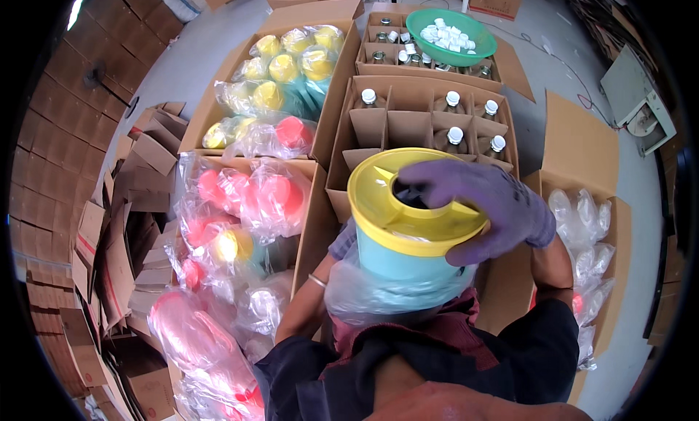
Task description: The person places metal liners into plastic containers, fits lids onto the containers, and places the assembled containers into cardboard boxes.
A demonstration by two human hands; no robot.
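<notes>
A light blue plastic bucket (404, 259) with a yellow lid (378, 179) stands in front of my body, tilted slightly. A clear plastic bag (389, 294) is bunched around its lower part. My right hand (488, 199), in a purple-grey glove, grips the lid. Its fingers reach to the dark round opening in the lid's middle, and the thumb presses by the rim. My left hand (344, 240), also gloved, is at the bucket's left side. The bucket hides its fingers.
Ahead, a divided carton (422, 82) holds white-capped bottles (453, 101). A green bowl (466, 56) of white caps rests on another bottle carton. At left are cartons of bagged containers with yellow and pink lids (280, 192). Flattened cardboard (109, 246) piles up farther left; a carton of clear-bagged items (615, 275) stands right.
</notes>
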